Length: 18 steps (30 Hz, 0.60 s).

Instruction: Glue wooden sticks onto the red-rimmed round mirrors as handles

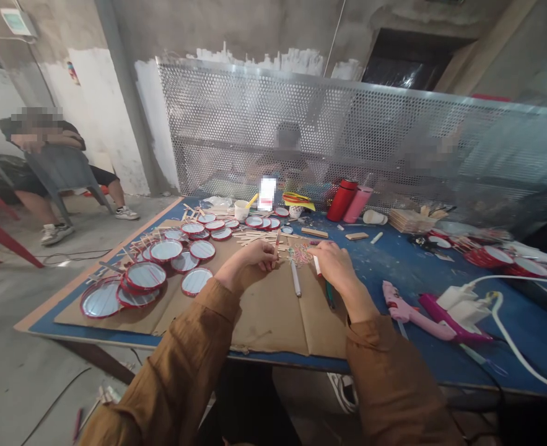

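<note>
My left hand is closed around a thin upright wooden stick, above the cardboard sheet. To its right, my right hand has its fingers closed on a white pen-like stick with a red edge; its exact kind is unclear. Between the hands, a pile of thin pinkish strands lies on the cardboard. A white marker rests just below that pile. Partly under my right hand lies a dark green pen-like tool.
Several red-rimmed round discs with sticks crowd the left. A pink glue gun and white plugs sit at right. Behind stand a phone, a paper cup, a red bottle and a perforated metal screen. A person sits at left.
</note>
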Motion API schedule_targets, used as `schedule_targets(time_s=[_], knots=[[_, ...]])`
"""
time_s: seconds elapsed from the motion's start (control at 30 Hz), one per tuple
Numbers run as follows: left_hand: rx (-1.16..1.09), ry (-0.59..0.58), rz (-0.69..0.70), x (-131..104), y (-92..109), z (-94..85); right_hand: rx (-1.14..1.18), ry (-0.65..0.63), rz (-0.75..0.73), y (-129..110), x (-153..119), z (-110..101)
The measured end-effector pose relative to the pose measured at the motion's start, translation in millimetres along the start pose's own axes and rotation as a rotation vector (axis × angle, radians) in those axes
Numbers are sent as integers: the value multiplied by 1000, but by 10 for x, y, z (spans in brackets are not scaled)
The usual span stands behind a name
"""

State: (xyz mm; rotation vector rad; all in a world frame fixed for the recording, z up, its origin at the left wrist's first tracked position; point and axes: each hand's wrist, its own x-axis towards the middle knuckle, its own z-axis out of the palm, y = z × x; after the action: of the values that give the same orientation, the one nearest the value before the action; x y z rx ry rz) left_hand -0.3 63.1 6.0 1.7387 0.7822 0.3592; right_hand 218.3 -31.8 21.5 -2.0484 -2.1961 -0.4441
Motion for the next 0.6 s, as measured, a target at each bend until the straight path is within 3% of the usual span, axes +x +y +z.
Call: schedule_targets(time_s=[0.13, 0.27, 0.47, 0.6], knots=[[84, 16, 23, 13, -13, 11, 102, -141, -181, -260, -10, -83], [146, 11, 11, 33, -15, 14, 58, -220, -253, -448, -37, -96], [161, -18, -22, 17, 11, 22, -71, -180, -301, -567, -83, -152], [153, -7, -44, -13, 39, 28, -4, -53, -229, -586, -105, -177]])
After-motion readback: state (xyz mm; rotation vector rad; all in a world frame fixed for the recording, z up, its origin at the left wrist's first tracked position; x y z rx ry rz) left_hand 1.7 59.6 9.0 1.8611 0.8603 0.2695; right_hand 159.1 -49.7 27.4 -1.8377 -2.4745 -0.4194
